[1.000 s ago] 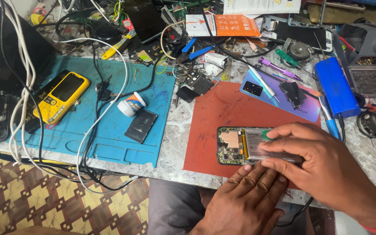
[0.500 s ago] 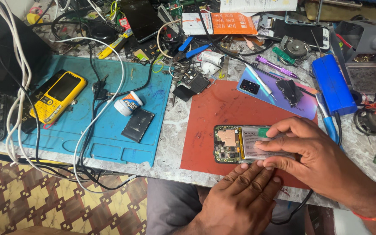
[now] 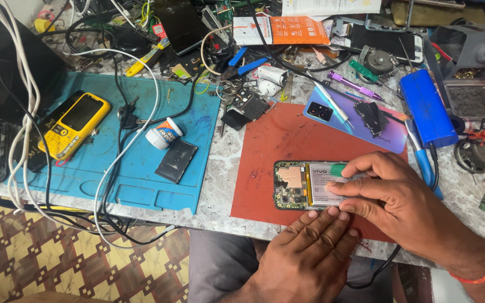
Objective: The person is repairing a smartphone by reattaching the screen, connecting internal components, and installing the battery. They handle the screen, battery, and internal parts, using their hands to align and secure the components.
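Note:
An opened smartphone, back cover off, lies on a red mat with its circuit board and silver battery exposed. My right hand lies over the phone's right half, fingers pressed on the battery and the phone's near edge. My left hand rests flat on the mat just below the phone, fingertips touching its near edge. Neither hand has a tool in it.
A purple phone back cover and a blue box lie behind the red mat. On the blue mat at the left sit a yellow keypad phone, a small white jar, a dark flat part and cables. Tools clutter the back.
The view has shifted slightly. My right hand has slid a little along the battery and my left hand has edged up against the phone's near edge. The phone stays put.

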A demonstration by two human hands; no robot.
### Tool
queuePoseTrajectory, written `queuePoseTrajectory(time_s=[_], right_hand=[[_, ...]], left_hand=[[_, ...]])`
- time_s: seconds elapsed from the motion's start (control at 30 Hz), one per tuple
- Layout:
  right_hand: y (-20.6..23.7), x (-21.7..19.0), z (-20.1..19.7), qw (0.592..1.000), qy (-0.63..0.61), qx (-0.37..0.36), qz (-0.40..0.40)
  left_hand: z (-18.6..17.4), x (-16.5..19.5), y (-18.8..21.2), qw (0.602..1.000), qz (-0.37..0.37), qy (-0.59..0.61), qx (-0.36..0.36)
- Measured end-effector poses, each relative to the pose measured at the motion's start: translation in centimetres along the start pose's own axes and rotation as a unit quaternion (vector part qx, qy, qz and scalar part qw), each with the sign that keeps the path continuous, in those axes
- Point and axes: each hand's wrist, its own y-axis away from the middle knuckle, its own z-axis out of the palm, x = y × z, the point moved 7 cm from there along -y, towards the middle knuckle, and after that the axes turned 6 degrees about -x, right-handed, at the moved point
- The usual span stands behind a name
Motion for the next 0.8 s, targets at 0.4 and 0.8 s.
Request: queuePoseTrajectory(time_s=[0.4, 0.8], right_hand=[[1.4, -0.6, 0.8, 0.981, 0.168, 0.079, -0.062], [1.7, 0.3, -1.0, 0.991, 0.121, 0.055, -0.018]], left_hand=[[-0.8, 0.2, 0.2, 1.000, 0.018, 0.005, 0.017], [-0.3, -0.8, 0.5, 0.996, -0.080, 0.005, -0.032]])
